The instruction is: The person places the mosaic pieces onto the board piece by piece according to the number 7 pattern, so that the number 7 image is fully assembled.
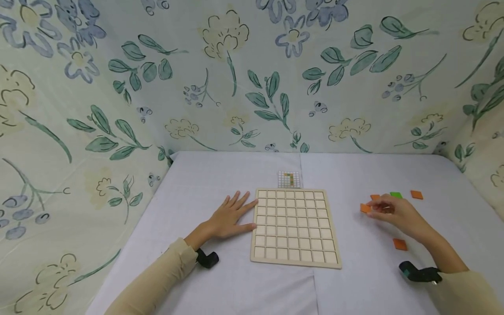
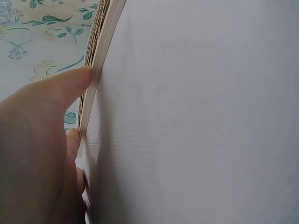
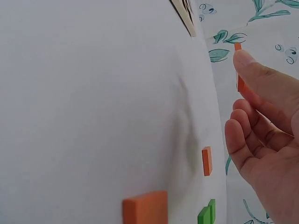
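Orange tile point(image 1: 365, 208) is pinched in the right hand point(image 1: 393, 214); the left hand point(image 1: 228, 216) lies flat, fingers straight, touching the wooden board point(image 1: 294, 227).

A white-clothed table point(image 1: 236, 175) – floral-print fabric walls point(image 1: 252, 78) close around it.

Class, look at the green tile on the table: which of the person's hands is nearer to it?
The right. The right hand lies just in front of the green tile, pinching an orange tile. The left hand rests flat far off, against the left edge of the wooden grid board.
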Demonstrator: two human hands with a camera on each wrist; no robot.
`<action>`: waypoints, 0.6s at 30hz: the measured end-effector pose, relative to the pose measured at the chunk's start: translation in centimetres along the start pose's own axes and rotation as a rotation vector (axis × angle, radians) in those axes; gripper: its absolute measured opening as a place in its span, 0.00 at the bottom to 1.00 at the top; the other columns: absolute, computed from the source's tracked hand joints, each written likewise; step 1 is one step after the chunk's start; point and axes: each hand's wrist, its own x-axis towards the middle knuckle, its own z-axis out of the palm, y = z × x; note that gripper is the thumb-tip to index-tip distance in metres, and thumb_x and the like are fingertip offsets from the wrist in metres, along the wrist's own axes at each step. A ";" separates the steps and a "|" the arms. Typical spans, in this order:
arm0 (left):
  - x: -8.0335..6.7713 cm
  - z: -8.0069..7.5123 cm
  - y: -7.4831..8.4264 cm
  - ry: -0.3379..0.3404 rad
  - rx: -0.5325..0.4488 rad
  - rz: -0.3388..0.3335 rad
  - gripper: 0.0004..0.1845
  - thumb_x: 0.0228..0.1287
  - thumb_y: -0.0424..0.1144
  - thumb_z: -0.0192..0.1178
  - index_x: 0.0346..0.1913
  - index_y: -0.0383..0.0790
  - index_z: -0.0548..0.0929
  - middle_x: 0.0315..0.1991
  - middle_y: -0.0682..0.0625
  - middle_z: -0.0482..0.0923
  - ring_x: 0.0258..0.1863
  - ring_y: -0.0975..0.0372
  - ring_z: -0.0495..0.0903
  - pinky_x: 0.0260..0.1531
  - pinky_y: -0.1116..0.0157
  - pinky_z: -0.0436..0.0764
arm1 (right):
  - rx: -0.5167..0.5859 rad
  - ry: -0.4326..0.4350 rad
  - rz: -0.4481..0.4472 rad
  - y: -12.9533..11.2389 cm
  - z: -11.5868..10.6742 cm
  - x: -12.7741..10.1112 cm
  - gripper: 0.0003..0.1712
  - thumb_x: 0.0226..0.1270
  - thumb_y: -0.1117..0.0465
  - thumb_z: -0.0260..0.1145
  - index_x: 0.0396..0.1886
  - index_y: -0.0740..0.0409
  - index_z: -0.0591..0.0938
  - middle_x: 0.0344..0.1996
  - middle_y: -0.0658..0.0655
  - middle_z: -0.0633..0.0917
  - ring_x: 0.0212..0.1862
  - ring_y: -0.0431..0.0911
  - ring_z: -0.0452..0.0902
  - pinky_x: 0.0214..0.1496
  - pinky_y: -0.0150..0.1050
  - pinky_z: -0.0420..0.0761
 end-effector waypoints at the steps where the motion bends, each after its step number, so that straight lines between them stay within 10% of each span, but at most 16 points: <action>1: 0.0 0.1 0.0 0.000 0.000 -0.002 0.45 0.66 0.76 0.38 0.81 0.61 0.46 0.81 0.49 0.34 0.78 0.48 0.31 0.73 0.47 0.34 | 0.003 0.001 -0.006 -0.2 0.1 0.2 0.16 0.55 0.68 0.77 0.43 0.68 0.85 0.33 0.54 0.82 0.33 0.37 0.74 0.39 0.20 0.76; 18: 0.0 0.3 -0.3 0.010 0.001 0.009 0.45 0.67 0.76 0.37 0.81 0.61 0.45 0.81 0.49 0.35 0.78 0.48 0.32 0.73 0.46 0.35 | 0.085 -0.010 -0.095 -4.0 2.2 3.9 0.15 0.55 0.69 0.78 0.42 0.65 0.85 0.34 0.56 0.83 0.34 0.42 0.73 0.39 0.23 0.76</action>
